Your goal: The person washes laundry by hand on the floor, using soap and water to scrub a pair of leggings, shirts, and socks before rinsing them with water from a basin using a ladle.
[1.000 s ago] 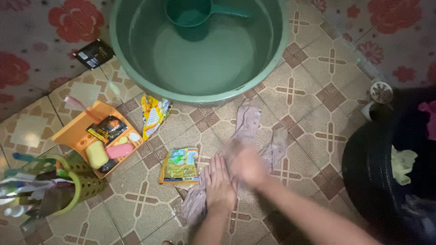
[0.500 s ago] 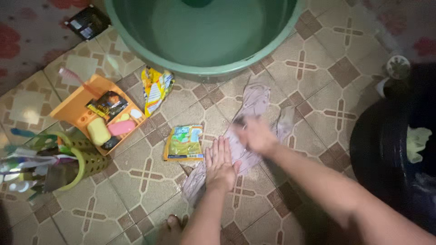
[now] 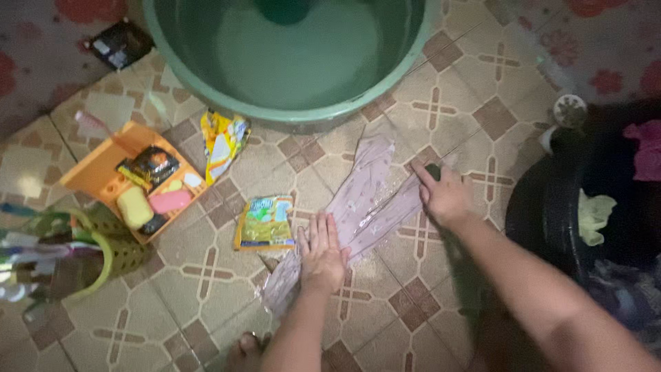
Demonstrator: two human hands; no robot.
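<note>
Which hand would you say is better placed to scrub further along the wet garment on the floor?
Probably the right hand: it grips a dark brush on the garment, while the left hand lies flat, pinning it.

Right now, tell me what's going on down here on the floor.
A person is washing a wet pinkish garment spread flat on the tiled floor. The left hand presses it down flat; the right hand grips a small dark brush against it. A green basin of water sits just beyond, a detergent sachet beside the cloth.
</note>
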